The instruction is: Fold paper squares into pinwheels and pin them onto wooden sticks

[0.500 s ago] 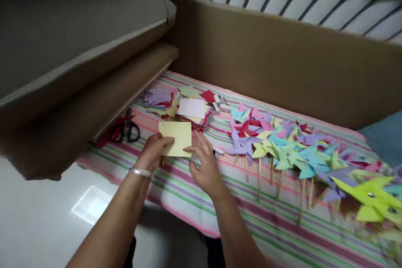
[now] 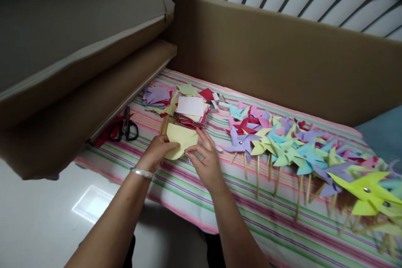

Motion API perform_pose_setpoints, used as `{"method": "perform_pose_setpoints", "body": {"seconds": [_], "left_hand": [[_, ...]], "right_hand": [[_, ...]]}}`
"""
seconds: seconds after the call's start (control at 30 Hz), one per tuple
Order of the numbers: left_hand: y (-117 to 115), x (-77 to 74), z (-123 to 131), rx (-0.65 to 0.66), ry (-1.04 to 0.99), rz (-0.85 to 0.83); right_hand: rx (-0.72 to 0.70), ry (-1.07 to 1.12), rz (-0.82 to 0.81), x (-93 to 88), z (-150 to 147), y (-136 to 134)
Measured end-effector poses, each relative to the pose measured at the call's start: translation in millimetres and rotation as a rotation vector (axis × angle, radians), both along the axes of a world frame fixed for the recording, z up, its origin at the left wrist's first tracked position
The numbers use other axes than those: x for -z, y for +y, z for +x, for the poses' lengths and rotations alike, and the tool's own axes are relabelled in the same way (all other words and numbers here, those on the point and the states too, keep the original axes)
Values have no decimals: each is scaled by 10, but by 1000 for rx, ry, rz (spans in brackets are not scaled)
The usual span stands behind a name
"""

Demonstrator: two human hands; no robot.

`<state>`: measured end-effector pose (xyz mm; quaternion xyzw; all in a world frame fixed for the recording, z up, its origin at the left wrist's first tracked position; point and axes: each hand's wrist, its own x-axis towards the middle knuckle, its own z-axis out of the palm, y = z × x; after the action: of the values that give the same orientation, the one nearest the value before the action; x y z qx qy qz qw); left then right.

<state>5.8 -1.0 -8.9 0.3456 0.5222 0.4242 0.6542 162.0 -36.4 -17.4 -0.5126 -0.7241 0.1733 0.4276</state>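
A pale yellow paper square (image 2: 180, 137) is curled between both hands above the striped cloth (image 2: 270, 230). My left hand (image 2: 157, 151), with a silver bracelet at the wrist, pinches its lower left edge. My right hand (image 2: 205, 158) grips the paper's right side, fingers partly spread. Just behind lie wooden sticks (image 2: 164, 124) and a pile of coloured paper squares (image 2: 185, 106) with a white sheet on top.
Black and red scissors (image 2: 124, 129) lie at the left under a brown cushion ledge (image 2: 94, 92). A row of finished paper pinwheels (image 2: 282, 142) on sticks stretches to the right edge. White floor (image 2: 47, 217) shows at lower left.
The yellow paper was flat; now it is bent into a curve, with both hands closer together on it. The view has shifted slightly.
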Motion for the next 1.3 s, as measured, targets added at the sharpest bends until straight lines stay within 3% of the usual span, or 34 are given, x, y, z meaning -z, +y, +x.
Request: {"method": "perform_pose_setpoints", "body": {"seconds": [0.4, 0.73, 1.3], "left_hand": [[-8, 73, 88, 170, 44, 16], [-42, -32, 72, 242, 19, 9], [-49, -62, 75, 244, 36, 19]], "right_hand": [[113, 62, -89, 16, 6, 23], [138, 13, -83, 39, -7, 28], [172, 99, -123, 40, -31, 32]]}}
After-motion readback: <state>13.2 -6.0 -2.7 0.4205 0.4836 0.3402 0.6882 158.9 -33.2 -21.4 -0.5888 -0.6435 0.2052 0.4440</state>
